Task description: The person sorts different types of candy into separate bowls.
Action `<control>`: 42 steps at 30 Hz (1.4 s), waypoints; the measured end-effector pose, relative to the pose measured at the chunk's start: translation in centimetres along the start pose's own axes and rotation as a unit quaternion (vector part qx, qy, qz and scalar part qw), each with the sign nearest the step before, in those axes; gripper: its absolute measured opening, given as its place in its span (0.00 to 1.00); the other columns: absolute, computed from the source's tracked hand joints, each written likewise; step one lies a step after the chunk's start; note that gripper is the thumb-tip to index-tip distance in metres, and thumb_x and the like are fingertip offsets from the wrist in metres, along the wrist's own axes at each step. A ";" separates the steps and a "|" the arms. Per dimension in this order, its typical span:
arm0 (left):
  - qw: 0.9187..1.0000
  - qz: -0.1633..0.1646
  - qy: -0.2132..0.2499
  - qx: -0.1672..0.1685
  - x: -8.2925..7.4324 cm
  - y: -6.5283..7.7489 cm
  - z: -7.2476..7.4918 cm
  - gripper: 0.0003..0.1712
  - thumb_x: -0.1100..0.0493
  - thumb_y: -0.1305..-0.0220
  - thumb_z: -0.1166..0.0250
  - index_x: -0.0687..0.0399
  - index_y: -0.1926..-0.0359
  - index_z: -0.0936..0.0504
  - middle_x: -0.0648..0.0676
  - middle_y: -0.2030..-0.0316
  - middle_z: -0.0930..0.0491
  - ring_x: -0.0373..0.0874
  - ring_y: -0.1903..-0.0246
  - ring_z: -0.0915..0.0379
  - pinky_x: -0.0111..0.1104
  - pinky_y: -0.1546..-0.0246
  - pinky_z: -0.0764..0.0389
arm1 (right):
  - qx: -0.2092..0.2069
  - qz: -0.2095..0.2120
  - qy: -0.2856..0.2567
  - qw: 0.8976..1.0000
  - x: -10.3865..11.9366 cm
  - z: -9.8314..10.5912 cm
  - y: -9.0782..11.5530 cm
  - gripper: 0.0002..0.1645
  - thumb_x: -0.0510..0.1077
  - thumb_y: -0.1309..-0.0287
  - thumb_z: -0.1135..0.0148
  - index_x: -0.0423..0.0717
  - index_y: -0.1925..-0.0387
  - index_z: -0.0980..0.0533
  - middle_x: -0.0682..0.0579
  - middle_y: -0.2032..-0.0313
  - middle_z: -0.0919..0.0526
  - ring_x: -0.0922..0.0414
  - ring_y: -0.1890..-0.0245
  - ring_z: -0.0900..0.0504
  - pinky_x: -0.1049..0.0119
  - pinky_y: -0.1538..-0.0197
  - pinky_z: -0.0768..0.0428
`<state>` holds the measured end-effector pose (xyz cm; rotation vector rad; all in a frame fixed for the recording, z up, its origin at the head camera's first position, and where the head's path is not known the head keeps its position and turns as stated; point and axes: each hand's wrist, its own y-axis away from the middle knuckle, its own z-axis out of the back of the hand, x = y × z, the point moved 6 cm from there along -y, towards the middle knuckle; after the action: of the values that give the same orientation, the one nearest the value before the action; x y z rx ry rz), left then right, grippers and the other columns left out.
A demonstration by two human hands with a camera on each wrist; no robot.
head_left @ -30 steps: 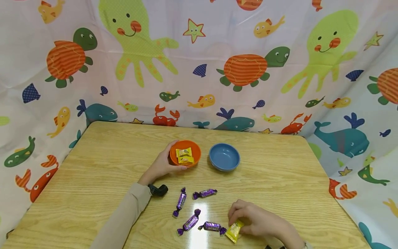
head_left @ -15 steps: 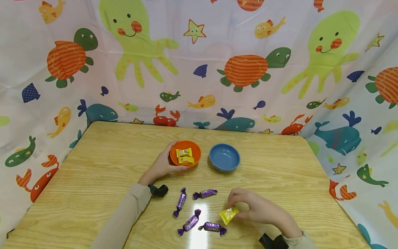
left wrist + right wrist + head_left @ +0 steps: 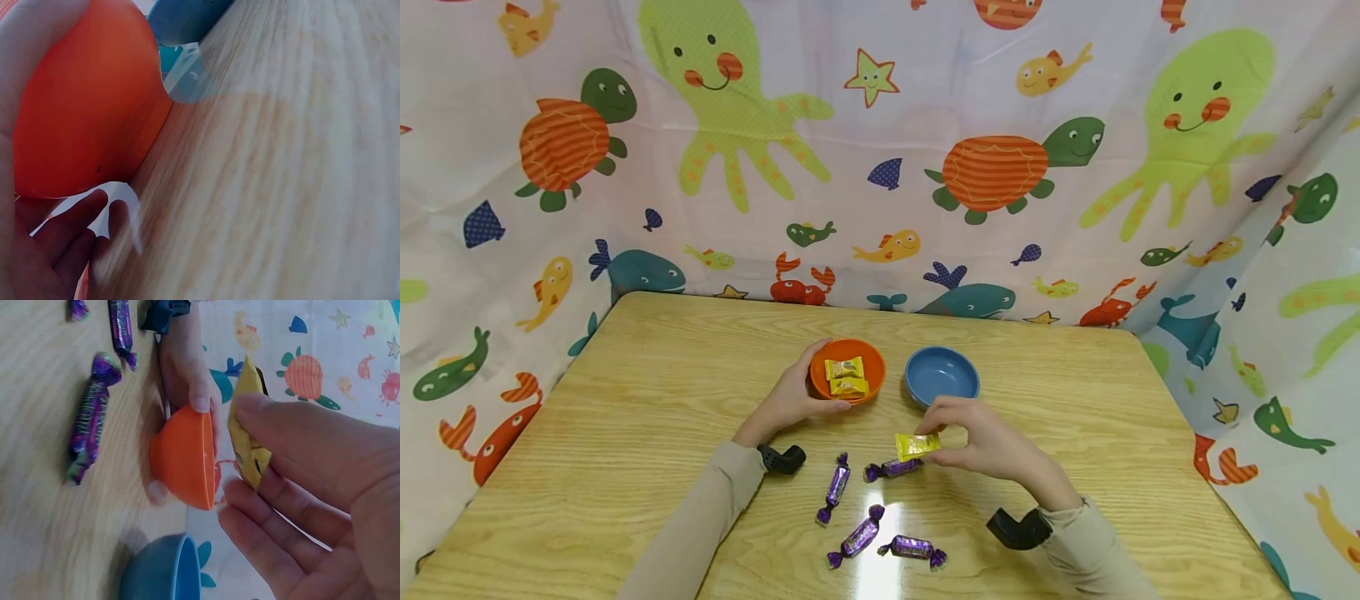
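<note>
My left hand (image 3: 793, 392) grips the orange bowl (image 3: 874, 367) at its left side, thumb along the near wall and fingers behind. Inside it lie two yellow-wrapped candies (image 3: 848, 386). Another yellow-wrapped candy (image 3: 917, 447) is pinched between thumb and fingers of my right hand (image 3: 988, 437), held up above the table, right of the orange bowl's front. In the right wrist view that candy (image 3: 249, 425) is seen edge-on, with the lower fingers spread below it. Just beyond the right hand stands a blue bowl (image 3: 942, 372) with nothing in it; the hand overlaps its near rim.
Several purple twist-wrapped candies lie on the wooden table (image 3: 662, 400) in front of the bowls: one upright-lying candy (image 3: 833, 490), one partly covered candy (image 3: 887, 469), and others nearer. A curtain (image 3: 850, 167) printed with sea animals hangs behind the table and along both sides.
My right hand has lifted the yellow candy from beside the purple ones and carried it forward and left toward the bowls. The left hand and both bowls have stayed put.
</note>
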<state>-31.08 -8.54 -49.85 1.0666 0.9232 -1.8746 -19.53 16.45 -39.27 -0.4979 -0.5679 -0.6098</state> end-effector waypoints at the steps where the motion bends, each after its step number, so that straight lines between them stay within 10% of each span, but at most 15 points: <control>1: 1.000 -0.001 -0.001 0.000 0.0 0.0 0.0 0.65 0.45 0.54 0.19 0.50 0.23 0.50 0.53 0.31 0.36 0.51 0.33 0.37 0.53 0.33 0.37 | -0.007 0.003 0.002 1.000 -0.1 0.1 -0.6 0.13 0.37 0.47 0.26 0.47 0.58 0.16 0.56 0.61 0.18 0.59 0.61 0.20 0.59 0.58 0.18; 22: 1.000 0.015 0.006 0.003 -0.2 0.1 -0.2 0.65 0.45 0.54 0.19 0.50 0.23 0.49 0.54 0.33 0.33 0.51 0.36 0.34 0.52 0.36 0.32 | -0.045 -0.083 0.060 0.994 -4.7 -2.1 -11.2 0.12 0.40 0.45 0.26 0.42 0.58 0.16 0.52 0.62 0.19 0.56 0.61 0.22 0.58 0.54 0.19; 42: 1.000 0.008 0.010 0.003 -0.1 0.1 -0.1 0.64 0.46 0.53 0.19 0.52 0.23 0.49 0.56 0.33 0.34 0.52 0.37 0.32 0.52 0.37 0.31 | -0.006 -0.091 0.123 0.988 -6.0 -4.1 -13.4 0.13 0.40 0.42 0.29 0.42 0.55 0.15 0.49 0.56 0.17 0.53 0.53 0.21 0.60 0.46 0.21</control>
<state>-30.94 -8.44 -49.83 1.0952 0.9179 -1.8584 -30.92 6.82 -42.50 -0.3775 -0.3768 -0.8369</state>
